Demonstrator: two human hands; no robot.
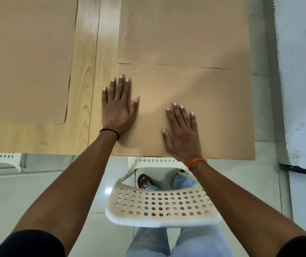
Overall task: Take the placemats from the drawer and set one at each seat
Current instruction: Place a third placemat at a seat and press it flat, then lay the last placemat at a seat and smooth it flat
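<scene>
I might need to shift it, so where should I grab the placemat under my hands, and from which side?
Pinch the near placemat's right edge, coming from the right: it seems to overhang the table there, while elsewhere it lies flat. Both hands, left hand and right hand, currently press flat on it.

Both arms reach forward and down from the camera, bare from short dark sleeves at the bottom corners. The left hand point(118, 106) lies flat, palm down, fingers straight and close together, pointing away from the body, thumb angled out to the right. A thin black band circles the left wrist. The right hand point(182, 129) also lies flat, palm down, fingers straight and slightly spread, tilted a little leftward, thumb out to the left. An orange band circles the right wrist. The two hands sit apart, the left one farther forward than the right. Neither hand curls around anything.
</scene>
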